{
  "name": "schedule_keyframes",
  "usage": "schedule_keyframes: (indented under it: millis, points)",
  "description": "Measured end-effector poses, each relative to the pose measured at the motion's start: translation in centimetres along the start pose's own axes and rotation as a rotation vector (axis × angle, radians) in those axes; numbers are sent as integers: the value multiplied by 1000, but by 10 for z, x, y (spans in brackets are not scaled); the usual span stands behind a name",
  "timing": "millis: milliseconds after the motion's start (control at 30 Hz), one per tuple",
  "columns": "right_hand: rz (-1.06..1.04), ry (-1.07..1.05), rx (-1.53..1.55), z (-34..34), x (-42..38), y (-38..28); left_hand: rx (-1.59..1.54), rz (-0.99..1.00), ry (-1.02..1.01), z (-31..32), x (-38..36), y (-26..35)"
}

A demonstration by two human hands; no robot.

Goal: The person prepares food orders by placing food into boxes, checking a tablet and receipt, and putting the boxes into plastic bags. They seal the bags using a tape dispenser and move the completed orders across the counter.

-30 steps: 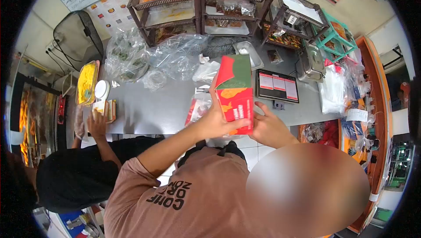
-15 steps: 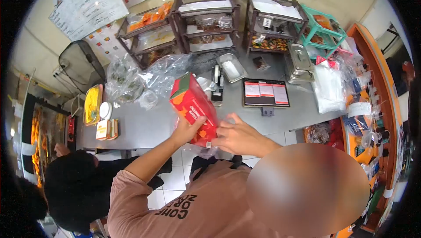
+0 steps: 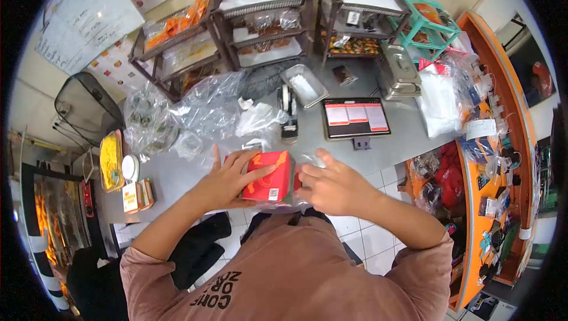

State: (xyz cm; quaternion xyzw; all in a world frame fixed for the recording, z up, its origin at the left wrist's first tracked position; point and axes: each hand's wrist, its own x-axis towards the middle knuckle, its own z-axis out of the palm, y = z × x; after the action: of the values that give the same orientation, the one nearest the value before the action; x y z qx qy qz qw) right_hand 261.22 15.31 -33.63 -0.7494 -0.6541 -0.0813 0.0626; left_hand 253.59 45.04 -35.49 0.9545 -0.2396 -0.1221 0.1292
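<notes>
A red cardboard box [image 3: 277,167] with orange print and a small white code label is at the table's front edge, close to my body. My left hand [image 3: 234,179] grips it from the left, its fingers laid across the upper face. On the other side, my right hand [image 3: 334,186] has its fingers closed on a clear plastic bag [image 3: 307,160]. The plastic also shows beneath the box's near edge. How far the bag reaches around the box is hard to see.
Behind the hands lie crumpled white plastic [image 3: 258,117], a tape dispenser [image 3: 289,114], a metal tray [image 3: 305,86] and a tablet [image 3: 356,118]. Tiered brown racks [image 3: 263,22] line the wall. To the left are a yellow-filled container [image 3: 110,161] and small cartons [image 3: 137,195].
The box has tipped from a slanted, raised position to a lower one nearer the table edge. My left hand has shifted left around it. My right hand still grips the plastic.
</notes>
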Motion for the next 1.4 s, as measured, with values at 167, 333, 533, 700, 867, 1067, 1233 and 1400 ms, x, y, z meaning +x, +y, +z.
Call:
schedule_keyframes:
  millis: [167, 333, 533, 700, 867, 1067, 1233, 1400]
  points:
    - [66, -70, 199, -25, 10, -21, 262, -86, -40, 22, -15, 14]
    - [351, 259, 328, -54, 24, -21, -415, 159, 134, -25, -19, -24]
    - [878, 634, 608, 8, -8, -37, -72, -113, 578, 47, 73, -150]
    - [951, 455, 566, 26, -18, -58, -20, 33, 641, 104, 102, -167]
    - [1096, 463, 521, 18, -48, -58, -429, -201, 1015, 38, 65, -163]
    - [716, 569, 522, 9, 58, 24, -1048, -528, 1185, -17, -15, -125]
    - [332, -229, 147, 143, 179, 117, -1363, -275, 1366, 14, -30, 6]
    - [158, -526, -52, 249, 191, 141, -276, 17, 591, 44, -15, 25]
